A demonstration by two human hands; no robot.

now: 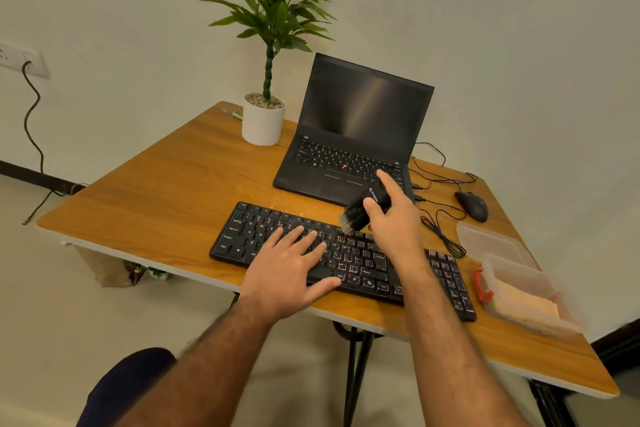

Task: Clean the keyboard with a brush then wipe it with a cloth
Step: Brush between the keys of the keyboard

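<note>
Right hand (391,222) holds the brush (363,210) on the keyboard (446,274).
Left hand (287,267) lies flat on the keys. Brushing is under way; the cloth wipe is not done.

Left hand (287,274) flat — right hand (391,218) curled, seemingly gripping.

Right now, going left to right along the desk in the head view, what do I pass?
Plant pot → left hand → brush → mouse → clear container.
</note>
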